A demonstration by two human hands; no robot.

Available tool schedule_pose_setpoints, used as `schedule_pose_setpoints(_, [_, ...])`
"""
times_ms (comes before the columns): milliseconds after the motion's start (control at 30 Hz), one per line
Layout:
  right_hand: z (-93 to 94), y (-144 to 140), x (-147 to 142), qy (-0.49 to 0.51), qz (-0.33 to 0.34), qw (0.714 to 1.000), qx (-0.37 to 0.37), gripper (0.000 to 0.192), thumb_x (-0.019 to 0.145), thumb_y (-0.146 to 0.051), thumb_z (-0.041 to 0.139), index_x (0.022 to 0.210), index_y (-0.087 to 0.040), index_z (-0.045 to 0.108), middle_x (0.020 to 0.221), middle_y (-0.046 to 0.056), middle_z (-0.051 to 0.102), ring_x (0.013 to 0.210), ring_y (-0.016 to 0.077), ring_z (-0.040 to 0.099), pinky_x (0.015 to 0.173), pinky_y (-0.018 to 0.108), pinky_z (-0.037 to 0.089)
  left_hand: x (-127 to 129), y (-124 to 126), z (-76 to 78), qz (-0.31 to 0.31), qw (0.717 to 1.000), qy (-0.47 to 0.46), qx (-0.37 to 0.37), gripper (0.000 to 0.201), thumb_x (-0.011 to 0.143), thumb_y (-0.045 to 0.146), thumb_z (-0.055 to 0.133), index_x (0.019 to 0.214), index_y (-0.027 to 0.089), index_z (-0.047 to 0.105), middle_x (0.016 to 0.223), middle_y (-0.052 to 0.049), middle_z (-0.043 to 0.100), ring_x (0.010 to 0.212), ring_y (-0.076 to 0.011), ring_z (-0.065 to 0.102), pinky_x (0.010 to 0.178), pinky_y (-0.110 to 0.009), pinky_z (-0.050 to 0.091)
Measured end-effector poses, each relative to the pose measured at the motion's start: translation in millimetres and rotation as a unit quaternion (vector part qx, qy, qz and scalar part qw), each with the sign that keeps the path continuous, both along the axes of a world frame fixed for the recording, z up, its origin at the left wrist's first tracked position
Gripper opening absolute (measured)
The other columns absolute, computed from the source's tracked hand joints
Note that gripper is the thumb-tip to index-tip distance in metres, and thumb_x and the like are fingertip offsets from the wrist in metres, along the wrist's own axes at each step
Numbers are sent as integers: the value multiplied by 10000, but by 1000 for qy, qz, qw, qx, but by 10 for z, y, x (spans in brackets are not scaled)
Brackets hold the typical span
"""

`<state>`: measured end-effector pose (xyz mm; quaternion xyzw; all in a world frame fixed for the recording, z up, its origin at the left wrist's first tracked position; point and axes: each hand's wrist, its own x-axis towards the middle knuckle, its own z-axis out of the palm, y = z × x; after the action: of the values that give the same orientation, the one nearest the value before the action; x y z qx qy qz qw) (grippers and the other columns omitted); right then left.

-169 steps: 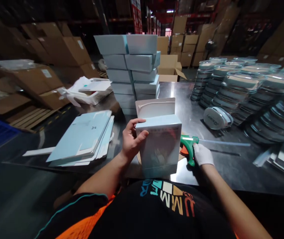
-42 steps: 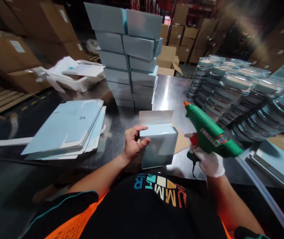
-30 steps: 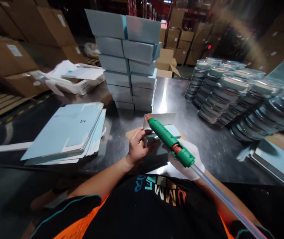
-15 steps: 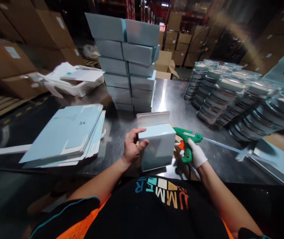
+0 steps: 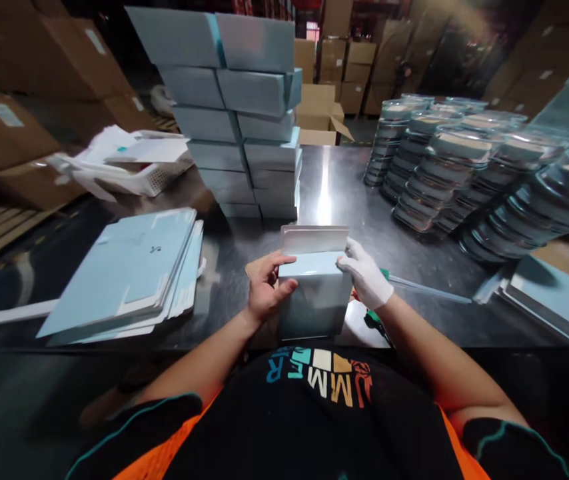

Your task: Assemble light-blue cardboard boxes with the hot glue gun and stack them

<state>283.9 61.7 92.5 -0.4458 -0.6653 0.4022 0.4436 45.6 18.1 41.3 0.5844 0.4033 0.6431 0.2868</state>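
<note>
A light blue cardboard box (image 5: 312, 303) stands at the table's front edge, a flap (image 5: 314, 239) raised along its far side. My bare left hand (image 5: 268, 285) grips its left side, fingers on the top edge and thumb on the front. On the opposite side, my right hand (image 5: 367, 272), in a white glove, is closed on the top right corner and the flap's end. A green glue gun (image 5: 375, 320) lies on the table, mostly hidden beneath my right hand and forearm. Its clear glue stick (image 5: 429, 288) points to the right.
Stacked blue boxes (image 5: 244, 133) rise behind. Flat blue sheets (image 5: 124, 267) lie left, near a white basket (image 5: 159, 175). Several stacks of clear round containers (image 5: 439, 173) stand right, with more blue card (image 5: 559, 300) in front. Cartons (image 5: 349, 80) fill the background.
My right hand has let go of the glue gun, now lying on the table, and has moved left onto the box. My left hand keeps its hold. The view has shifted slightly.
</note>
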Motion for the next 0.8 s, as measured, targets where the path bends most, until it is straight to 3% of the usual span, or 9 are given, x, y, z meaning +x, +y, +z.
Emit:
schedule_pose_setpoints(67, [-3,11,-92,14,30,999,-20,381,896,-490,624,1150,-213,685,1149,94,827,1083,268,786,979,409,653,-28,13,-29,-16,1000,21,11,670,818,823,824,1073,204,802,1106,-125,780,1036,-297,760,896,-409,621])
schedule_pose_setpoints(133, [-41,-5,-60,17,52,998,-11,391,894,-521,671,1144,-221,679,1171,100,818,1120,282,781,1008,430,646,-60,32,-58,-31,998,26,44,623,840,785,834,1058,204,786,1244,-158,765,1161,-325,763,977,-454,627])
schedule_pose_setpoints(200, [-107,-35,50,-2,77,996,40,526,831,-581,811,1203,-233,680,1337,140,784,1273,328,750,1106,490,617,-83,54,-76,-35,996,13,78,588,850,746,856,1080,217,741,1305,-159,753,1228,-325,761,1035,-485,620])
schedule_pose_setpoints(300, [-227,-104,240,-37,92,986,136,634,727,-551,972,1219,-258,701,1628,178,624,1544,385,593,1288,593,483,-123,81,-44,-47,992,-19,119,568,856,664,907,1179,260,672,1169,-90,793,1165,-288,792,1046,-487,625])
schedule_pose_setpoints(433, [-319,-255,365,-67,113,971,200,373,933,-424,837,1280,-317,756,1802,89,462,1610,353,540,1313,631,464,-237,106,133,-132,977,88,140,385,907,607,883,1094,275,825,1161,-105,824,1199,-325,791,1076,-536,631])
schedule_pose_setpoints(533, [-290,-363,348,-69,154,956,241,428,1013,-249,727,1415,-395,739,1836,14,415,1615,312,544,1304,608,494,-297,123,259,-191,962,135,143,269,921,580,870,1024,332,894,1216,-115,852,1267,-359,775,1130,-608,606])
schedule_pose_setpoints(633, [-214,-420,294,-55,168,953,247,510,1023,-169,687,1458,-434,724,1785,1,499,1598,300,567,1303,603,497,-295,133,289,-206,959,123,151,207,933,546,863,1010,359,904,1133,-95,882,1224,-355,799,1112,-612,616])
schedule_pose_setpoints(800, [-153,-389,257,-58,165,954,243,375,1028,-224,691,1339,-406,797,1537,38,739,1449,317,690,1254,630,528,-313,103,285,-206,955,145,157,183,980,492,817,1011,331,897,1063,-78,897,1147,-321,824,1051,-564,638])
